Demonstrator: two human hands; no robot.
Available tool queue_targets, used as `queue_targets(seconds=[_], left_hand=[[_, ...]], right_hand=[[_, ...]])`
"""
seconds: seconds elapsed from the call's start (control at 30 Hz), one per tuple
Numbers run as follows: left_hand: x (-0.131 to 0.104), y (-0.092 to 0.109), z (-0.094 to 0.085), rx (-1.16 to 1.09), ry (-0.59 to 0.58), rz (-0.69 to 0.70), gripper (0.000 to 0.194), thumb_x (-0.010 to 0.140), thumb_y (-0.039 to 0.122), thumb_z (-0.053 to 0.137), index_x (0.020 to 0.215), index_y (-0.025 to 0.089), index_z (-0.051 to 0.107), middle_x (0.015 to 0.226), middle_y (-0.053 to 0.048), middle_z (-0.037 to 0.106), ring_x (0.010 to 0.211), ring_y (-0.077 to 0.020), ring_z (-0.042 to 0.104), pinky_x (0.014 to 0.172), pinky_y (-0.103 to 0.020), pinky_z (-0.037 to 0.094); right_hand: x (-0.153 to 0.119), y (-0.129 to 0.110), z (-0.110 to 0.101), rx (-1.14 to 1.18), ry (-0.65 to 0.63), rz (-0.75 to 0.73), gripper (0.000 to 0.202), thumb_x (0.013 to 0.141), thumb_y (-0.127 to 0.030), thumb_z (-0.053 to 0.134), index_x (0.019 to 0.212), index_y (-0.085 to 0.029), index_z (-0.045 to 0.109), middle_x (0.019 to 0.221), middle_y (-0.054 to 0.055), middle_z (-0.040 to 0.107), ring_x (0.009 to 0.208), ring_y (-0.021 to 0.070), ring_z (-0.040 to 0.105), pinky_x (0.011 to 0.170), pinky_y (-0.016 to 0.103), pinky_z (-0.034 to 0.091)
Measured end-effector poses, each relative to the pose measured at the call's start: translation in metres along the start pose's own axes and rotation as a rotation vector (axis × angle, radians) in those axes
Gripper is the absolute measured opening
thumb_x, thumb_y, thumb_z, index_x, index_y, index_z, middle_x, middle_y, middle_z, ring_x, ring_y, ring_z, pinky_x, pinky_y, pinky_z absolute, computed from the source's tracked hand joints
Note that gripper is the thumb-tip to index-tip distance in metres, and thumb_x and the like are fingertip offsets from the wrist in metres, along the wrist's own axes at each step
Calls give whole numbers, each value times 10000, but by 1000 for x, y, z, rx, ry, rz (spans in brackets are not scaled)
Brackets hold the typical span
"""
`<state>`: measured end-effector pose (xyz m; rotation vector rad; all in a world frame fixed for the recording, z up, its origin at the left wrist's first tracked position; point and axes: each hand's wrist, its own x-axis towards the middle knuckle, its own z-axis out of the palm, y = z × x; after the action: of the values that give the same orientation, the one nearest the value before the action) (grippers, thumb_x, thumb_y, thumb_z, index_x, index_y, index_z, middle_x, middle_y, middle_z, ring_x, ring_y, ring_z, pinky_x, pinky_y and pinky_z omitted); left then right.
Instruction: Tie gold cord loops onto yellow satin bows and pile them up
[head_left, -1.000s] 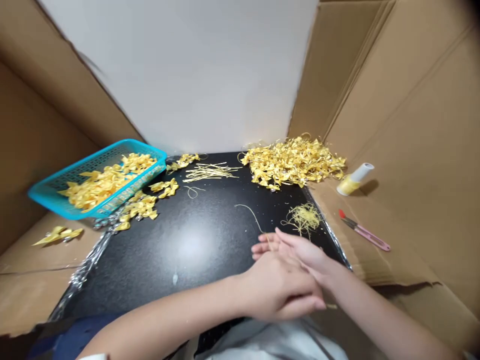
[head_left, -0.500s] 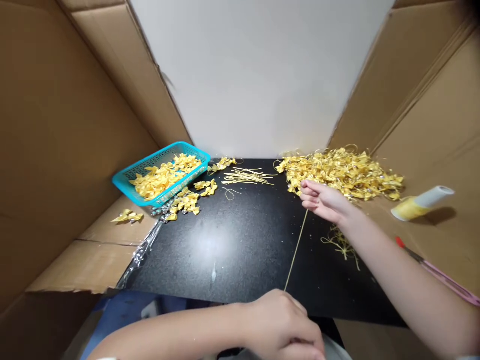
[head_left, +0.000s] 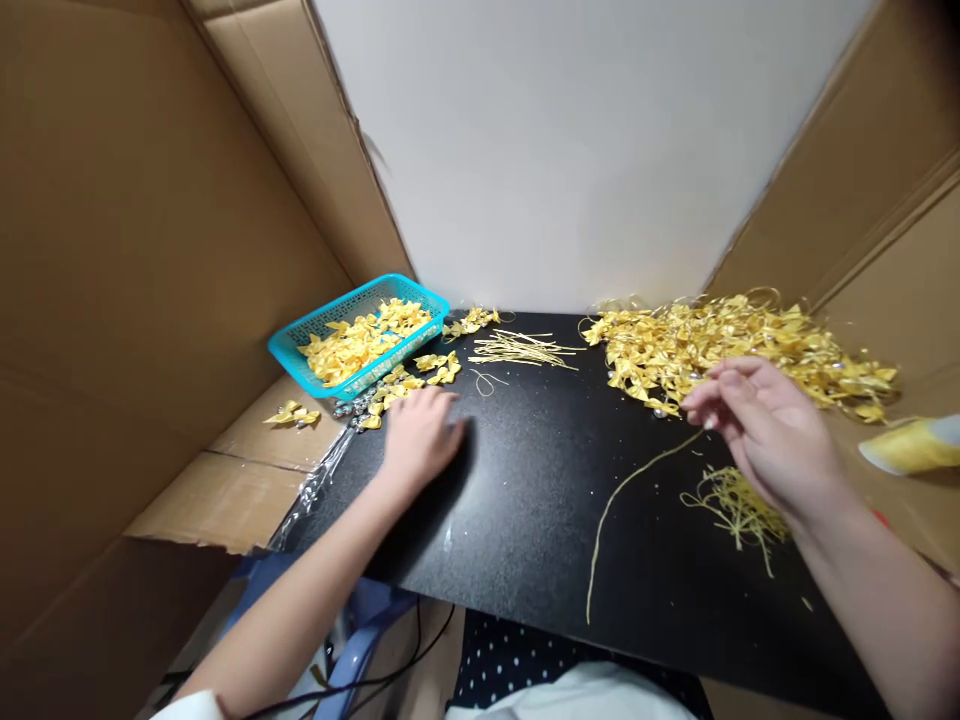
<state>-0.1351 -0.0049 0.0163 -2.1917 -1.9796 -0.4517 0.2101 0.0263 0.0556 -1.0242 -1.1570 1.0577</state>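
Observation:
My right hand (head_left: 765, 425) is closed on one end of a yellow cord (head_left: 609, 505), whose rest curves down over the black table (head_left: 517, 500). Beside that hand lies a large pile of yellow bows (head_left: 675, 345). My left hand (head_left: 421, 435) reaches over the table at the small group of yellow bows (head_left: 394, 388) in front of the turquoise basket (head_left: 358, 388). Its thumb stands apart from the fingers; the fingertips are at the bows, and I see nothing held in it.
Cut yellow cords (head_left: 521, 349) lie in a bundle at the back middle. A tangle of cord scraps (head_left: 739, 505) is near my right wrist. At the right edge lies a yellow-wrapped roll (head_left: 907, 447). Cardboard walls (head_left: 135, 250) stand on both sides.
My left hand has let go of the cord's lower end and moved forward and left to the bows. My right hand has moved right, and the cord now hangs slack. The view has shifted.

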Motion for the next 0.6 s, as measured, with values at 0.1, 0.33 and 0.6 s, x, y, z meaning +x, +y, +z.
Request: queue_targets(seconds=[0.1, 0.33, 0.6], left_hand=[[-3, -47, 9, 165, -37, -171, 339, 840, 431, 557, 984, 148, 675, 1013, -148, 658, 985, -329, 567, 819, -424, 412], [1, -51, 21, -268, -20, -222, 252, 837, 326, 517, 669, 173, 626, 822, -108, 616, 815, -254, 577, 773, -385, 438], [12, 64, 17, -1587, -419, -560, 389, 673, 478, 781, 817, 166, 599, 771, -15, 640, 722, -127, 618, 692, -241, 505]], right_hand=[[-10, 13, -5, -55, -19, 9, 307, 751, -506, 733, 824, -246, 587, 665, -3, 687, 571, 123, 544, 524, 241, 424], [-23, 40, 13, -99, -138, 93, 350, 754, -534, 712, 803, -203, 607, 676, 27, 720, 515, 102, 555, 549, 241, 473], [-45, 61, 38, -70, -253, 165, 302, 798, -500, 670, 788, -199, 658, 883, 77, 754, 828, 178, 700, 789, 326, 553]])
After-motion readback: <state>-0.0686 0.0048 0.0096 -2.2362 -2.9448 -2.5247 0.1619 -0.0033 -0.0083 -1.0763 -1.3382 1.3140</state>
